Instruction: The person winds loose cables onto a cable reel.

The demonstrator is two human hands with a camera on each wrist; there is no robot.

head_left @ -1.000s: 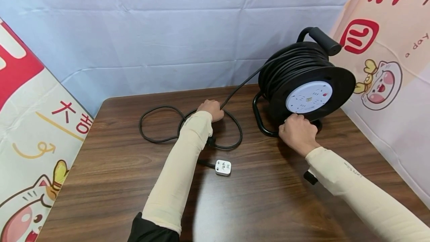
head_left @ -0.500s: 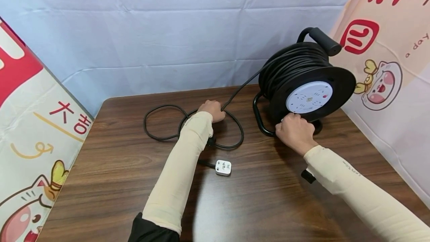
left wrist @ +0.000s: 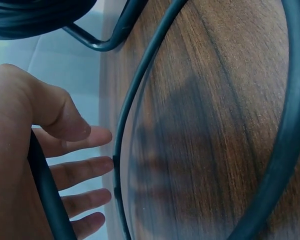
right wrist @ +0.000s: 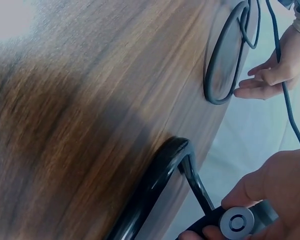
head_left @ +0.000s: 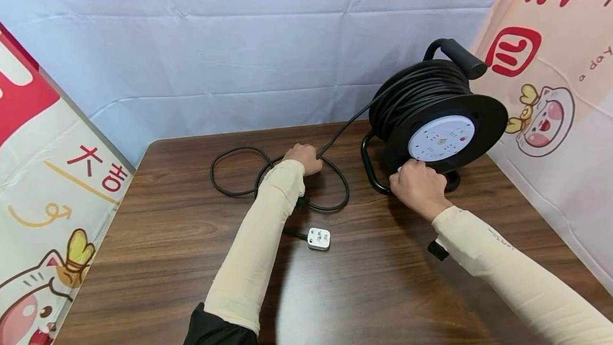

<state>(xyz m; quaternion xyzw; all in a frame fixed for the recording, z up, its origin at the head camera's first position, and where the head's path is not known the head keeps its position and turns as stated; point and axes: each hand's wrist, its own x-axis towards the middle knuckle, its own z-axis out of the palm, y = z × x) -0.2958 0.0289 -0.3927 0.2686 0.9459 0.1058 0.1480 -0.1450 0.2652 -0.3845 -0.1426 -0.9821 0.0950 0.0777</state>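
A black cable reel (head_left: 493, 121) with a white socket face (head_left: 441, 138) stands at the table's back right. My right hand (head_left: 419, 186) pinches a grey crank knob (right wrist: 236, 222) low on its front, seen closely in the right wrist view. From the drum a black cable (head_left: 348, 117) runs down to my left hand (head_left: 306, 158). In the left wrist view the cable crosses the palm below the thumb, with fingers loose and nearly straight. Their tips are near another stretch of cable. Loops lie either side of that hand, and a white plug (head_left: 319, 238) lies nearer on the table.
The wooden table (head_left: 167, 260) meets a pale cloth backdrop (head_left: 215, 57). Printed banners flank it at left and right. The reel's tubular black stand (head_left: 367, 166) rests on the table, and its carrying handle (head_left: 462, 58) sticks up at the top.
The left-hand cable loop has shrunk and shifted right. My right hand has moved slightly left and up with the crank knob. My left hand has barely moved; the plug stays nearly in place.
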